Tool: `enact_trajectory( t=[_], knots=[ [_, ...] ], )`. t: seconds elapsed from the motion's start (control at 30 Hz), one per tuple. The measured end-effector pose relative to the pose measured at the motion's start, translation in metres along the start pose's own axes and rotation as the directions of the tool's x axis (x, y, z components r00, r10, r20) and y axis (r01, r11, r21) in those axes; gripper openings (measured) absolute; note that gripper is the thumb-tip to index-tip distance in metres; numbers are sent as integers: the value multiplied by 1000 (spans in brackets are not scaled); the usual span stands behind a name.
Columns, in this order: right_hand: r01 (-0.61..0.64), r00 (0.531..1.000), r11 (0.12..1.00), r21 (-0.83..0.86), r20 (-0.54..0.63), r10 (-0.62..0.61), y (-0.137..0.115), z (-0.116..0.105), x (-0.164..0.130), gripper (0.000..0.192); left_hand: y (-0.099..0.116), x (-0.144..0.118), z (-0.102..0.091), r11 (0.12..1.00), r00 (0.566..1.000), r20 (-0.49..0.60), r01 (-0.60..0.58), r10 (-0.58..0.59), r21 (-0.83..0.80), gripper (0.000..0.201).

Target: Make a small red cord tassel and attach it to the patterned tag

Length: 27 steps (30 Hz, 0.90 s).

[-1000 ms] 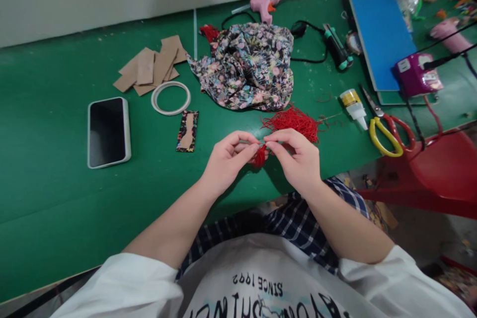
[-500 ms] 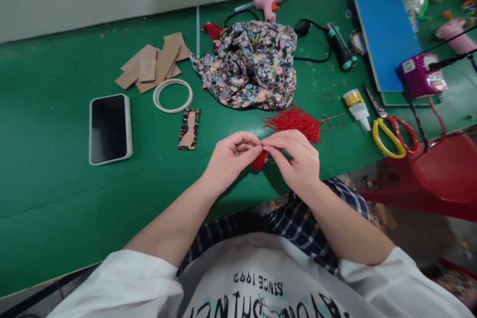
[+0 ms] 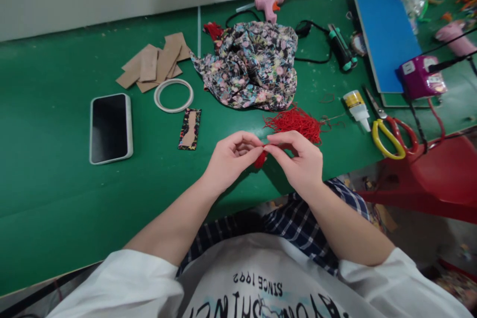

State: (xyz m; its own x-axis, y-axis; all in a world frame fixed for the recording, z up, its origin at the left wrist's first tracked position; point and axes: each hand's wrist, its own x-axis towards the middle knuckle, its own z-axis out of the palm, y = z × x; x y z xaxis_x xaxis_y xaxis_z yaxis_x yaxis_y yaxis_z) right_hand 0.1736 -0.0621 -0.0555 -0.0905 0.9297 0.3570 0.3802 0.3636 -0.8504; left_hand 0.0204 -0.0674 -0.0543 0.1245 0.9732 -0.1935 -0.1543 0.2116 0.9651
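Pinching at its top, the left hand has thumb and forefinger clamped on a small, rounded bundle of bright red thread, just over the near edge of a flat green tabletop. Compared with half a second ago, the right hand sits slightly further toward three o'clock, its forefinger tip lifted a little off its thumb; whether a strand is caught between them, I cannot tell. The bundle stays in nearly the same place.

Its visible part hangs from the fingertips toward six o'clock, leaning slightly to seven — the long axis seems to run that way, though fingers cover much of it. What shows looks dense and plain red, too blurred to pick out single strands.

From the bundle, a loose heap of tangled red threads lies between one and two o'clock; a crumpled black floral fabric — thickly folded — lies at twelve.
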Motion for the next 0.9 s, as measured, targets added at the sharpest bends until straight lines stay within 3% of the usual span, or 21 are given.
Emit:
enact_trajectory(
  t=[0.2,0.47,0.63,0.9],
  knots=[
    [-123,991,977,175,-27,130,1,3,-1,15,0,1,0,997,1000,-25,-2,0,-72,15],
    [-275,961,893,356,112,251,2,0,1,11,1,0,-1,999,999,-44,1,-3,-44,18],
    [-357,934,823,443,194,301,2,-3,3,18,1,1,-1,1000,998,-61,-13,12,-19,19],
    [-444,896,754,484,272,352,0,-5,3,17,0,0,-1,999,996,-74,-44,44,9,16]
  ],
)
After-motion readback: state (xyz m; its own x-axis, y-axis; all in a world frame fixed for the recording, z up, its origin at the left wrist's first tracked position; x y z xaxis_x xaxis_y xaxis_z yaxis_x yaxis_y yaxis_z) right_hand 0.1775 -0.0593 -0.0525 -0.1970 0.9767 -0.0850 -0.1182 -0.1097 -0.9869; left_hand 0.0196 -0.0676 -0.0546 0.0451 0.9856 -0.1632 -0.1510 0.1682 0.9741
